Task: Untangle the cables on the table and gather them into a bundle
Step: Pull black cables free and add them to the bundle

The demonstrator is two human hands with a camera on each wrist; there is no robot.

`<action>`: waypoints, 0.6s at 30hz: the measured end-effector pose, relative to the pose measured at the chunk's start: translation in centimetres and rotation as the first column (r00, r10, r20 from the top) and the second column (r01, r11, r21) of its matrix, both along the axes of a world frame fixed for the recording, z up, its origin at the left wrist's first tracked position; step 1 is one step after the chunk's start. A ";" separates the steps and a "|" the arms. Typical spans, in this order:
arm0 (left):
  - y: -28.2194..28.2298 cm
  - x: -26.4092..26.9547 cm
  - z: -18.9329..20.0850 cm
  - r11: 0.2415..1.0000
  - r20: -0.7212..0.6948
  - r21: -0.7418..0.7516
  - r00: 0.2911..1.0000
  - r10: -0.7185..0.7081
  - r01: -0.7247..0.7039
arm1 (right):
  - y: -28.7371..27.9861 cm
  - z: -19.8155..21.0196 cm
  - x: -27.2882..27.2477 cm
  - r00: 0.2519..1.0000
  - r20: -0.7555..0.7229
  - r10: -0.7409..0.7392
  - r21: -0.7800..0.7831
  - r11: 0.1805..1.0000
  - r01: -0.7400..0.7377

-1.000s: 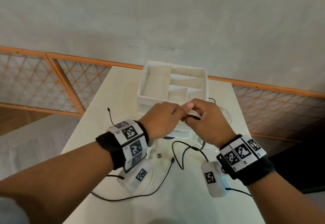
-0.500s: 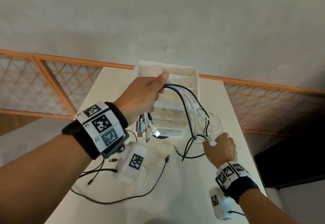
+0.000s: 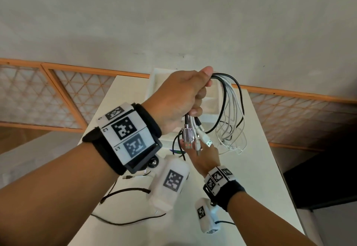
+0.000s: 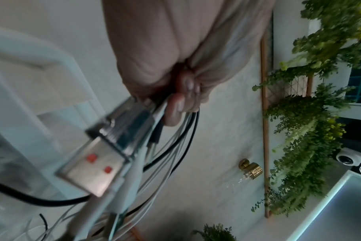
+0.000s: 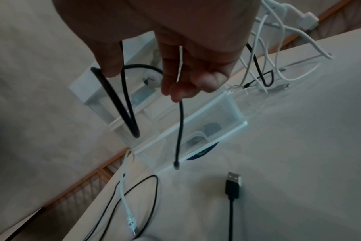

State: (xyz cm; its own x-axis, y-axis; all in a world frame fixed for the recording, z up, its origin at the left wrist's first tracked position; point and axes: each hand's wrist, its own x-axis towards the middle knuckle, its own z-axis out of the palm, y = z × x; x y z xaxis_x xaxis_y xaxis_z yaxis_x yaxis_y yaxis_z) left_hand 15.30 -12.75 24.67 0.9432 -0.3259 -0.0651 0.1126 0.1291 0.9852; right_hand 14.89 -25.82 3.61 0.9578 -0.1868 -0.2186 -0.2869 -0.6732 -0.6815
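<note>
My left hand point(image 3: 194, 99) is raised above the table and grips a bundle of black and white cables point(image 3: 232, 110). The loops hang down to the right of the fist. Several plug ends point(image 3: 190, 136), one a metal USB plug point(image 4: 93, 169), dangle below it. In the left wrist view the fingers point(image 4: 181, 101) curl tightly round the cables. My right hand point(image 3: 204, 156) is lower, just under the plugs, partly hidden by them. In the right wrist view its fingers point(image 5: 188, 84) pinch a thin black cable point(image 5: 179, 130) whose free end hangs down.
A white divided tray point(image 3: 154, 85) stands at the table's far end behind my left hand, with a clear plastic box point(image 5: 233, 114) in front of it. Loose on the white table point(image 3: 260, 168) lie a black cable point(image 3: 125, 223), a black USB plug point(image 5: 233, 182) and a white cable point(image 5: 124, 187).
My left hand has lifted the bundle higher, so the loops hang off the table. My right hand has moved left from the loops' lower end to under the plugs.
</note>
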 end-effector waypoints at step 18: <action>5.0 2.0 -5.6 0.703 0.307 0.642 0.943 0.130 -0.306 | -3.3 5.3 -1.2 0.763 0.227 0.605 -0.137 0.796 -0.590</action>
State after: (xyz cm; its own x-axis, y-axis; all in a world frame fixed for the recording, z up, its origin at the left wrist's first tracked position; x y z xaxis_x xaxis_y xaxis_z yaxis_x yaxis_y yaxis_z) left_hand 17.29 -7.80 19.12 0.9975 -0.0610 0.0346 -0.0638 -0.5835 0.8096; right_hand 13.65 -29.16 8.91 0.8987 0.4374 0.0320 0.3580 -0.6893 -0.6299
